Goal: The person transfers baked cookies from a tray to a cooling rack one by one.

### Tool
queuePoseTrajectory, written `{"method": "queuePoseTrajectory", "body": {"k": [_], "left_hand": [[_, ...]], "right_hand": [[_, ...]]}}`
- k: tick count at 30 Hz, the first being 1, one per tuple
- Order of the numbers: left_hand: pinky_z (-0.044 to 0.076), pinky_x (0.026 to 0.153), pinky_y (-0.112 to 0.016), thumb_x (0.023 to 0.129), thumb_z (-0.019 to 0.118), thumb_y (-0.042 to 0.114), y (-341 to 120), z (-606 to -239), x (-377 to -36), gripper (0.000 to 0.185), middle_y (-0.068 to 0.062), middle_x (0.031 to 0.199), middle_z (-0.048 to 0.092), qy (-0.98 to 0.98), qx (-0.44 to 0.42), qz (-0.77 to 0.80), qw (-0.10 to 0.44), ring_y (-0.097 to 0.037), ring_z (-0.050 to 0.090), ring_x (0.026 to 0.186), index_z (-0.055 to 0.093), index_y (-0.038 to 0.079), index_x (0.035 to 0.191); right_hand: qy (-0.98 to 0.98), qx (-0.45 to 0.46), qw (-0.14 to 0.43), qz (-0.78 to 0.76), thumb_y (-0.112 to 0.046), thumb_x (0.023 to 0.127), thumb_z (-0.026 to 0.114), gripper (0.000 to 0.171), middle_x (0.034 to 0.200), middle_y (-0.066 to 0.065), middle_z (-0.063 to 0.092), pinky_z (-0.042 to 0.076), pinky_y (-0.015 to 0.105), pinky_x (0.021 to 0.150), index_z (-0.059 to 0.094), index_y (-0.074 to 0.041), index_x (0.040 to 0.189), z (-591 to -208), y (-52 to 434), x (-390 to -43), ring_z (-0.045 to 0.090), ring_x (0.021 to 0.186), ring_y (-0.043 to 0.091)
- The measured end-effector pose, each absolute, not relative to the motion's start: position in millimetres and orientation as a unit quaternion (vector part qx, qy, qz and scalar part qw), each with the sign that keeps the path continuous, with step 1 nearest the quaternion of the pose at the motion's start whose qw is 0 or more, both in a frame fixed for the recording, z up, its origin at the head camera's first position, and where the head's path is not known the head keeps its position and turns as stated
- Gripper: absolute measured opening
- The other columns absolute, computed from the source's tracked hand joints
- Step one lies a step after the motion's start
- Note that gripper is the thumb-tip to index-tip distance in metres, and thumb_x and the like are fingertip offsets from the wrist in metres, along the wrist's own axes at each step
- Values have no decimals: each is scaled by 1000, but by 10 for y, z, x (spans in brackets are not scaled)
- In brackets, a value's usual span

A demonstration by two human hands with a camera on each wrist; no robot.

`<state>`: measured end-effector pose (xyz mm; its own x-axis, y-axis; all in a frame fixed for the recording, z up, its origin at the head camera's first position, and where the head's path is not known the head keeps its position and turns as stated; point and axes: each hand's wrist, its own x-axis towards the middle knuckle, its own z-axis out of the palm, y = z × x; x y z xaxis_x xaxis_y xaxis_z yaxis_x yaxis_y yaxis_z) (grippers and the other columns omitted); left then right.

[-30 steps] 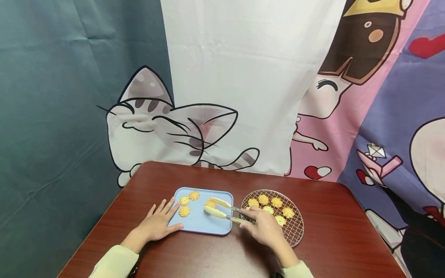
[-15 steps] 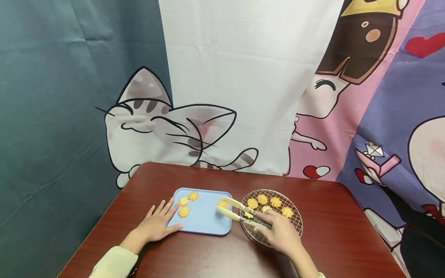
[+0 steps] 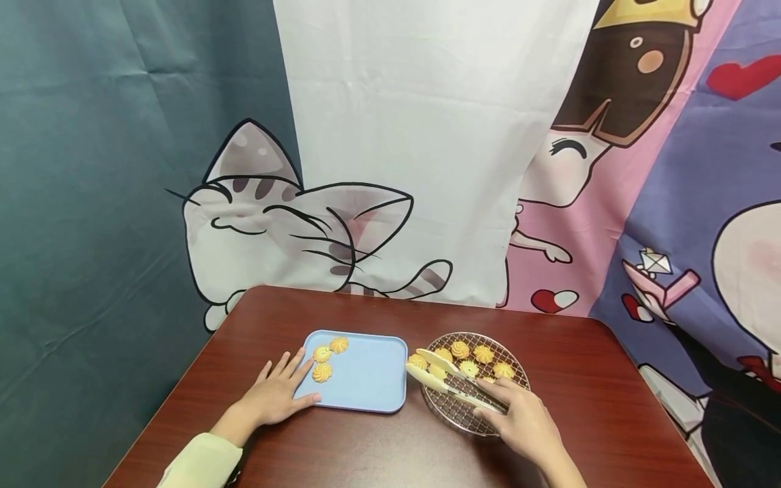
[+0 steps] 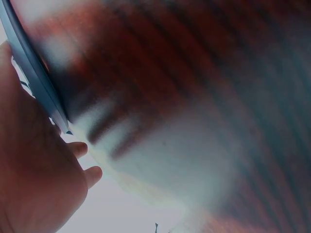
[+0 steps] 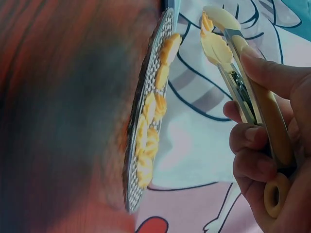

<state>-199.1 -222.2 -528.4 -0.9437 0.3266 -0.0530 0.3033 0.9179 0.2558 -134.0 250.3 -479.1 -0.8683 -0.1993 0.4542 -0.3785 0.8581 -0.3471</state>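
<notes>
My left hand (image 3: 271, 390) lies with fingers spread at the left edge of a light blue tray (image 3: 366, 386). Several piped butter cookies, one being the swirled cookie (image 3: 322, 371), sit on the tray's left side near my fingertips. In the right wrist view my right hand (image 5: 267, 141) grips a pair of tongs (image 5: 260, 92) by the handles. Between their pale tips is a ridged cookie (image 5: 207, 23), held in the air. The head view has this cookie (image 3: 417, 361) over the left rim of a round wire cooling rack (image 3: 454, 410), beside the tray.
Several cookies (image 3: 484, 354) lie on the rack, partly hidden by the tongs and hand. Rack and tray stand close together on a dark red-brown wooden table (image 3: 360, 451). Behind it hangs a printed cloth backdrop (image 3: 451, 156).
My right hand has carried the cookie in the tongs rightward, from above the tray to the rack's left rim. The left hand has stayed at the tray's edge.
</notes>
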Motion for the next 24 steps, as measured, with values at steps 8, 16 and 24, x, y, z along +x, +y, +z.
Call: {"method": "queuePoseTrajectory", "body": {"k": [8,16,24], "left_hand": [[12,116,-71,94,49,71,-2223,-5290,-1994,87,-14,168,20,978,162,125,51,-47,19,151,35,15,159],[14,116,-70,93,50,72,-2240,-5367,-2007,88,-13,168,21,978,164,125,38,-46,21,151,36,15,159],[12,116,-70,95,52,69,-2210,-5281,-1978,86,-15,167,21,977,162,130,47,-47,20,151,36,13,159]], "right_hand": [[-936,156,234,214,-24,67,94,50,93,-14,65,52,32,65,79,-21,115,-4835,2659,-1234,63,79,6],[-940,132,234,210,-26,69,94,50,98,-12,68,55,38,68,79,-24,116,-4842,2780,-1139,67,83,11],[-942,128,235,201,-25,68,94,49,92,-17,63,52,34,65,79,-23,114,-4824,2885,-1079,60,77,4]]}}
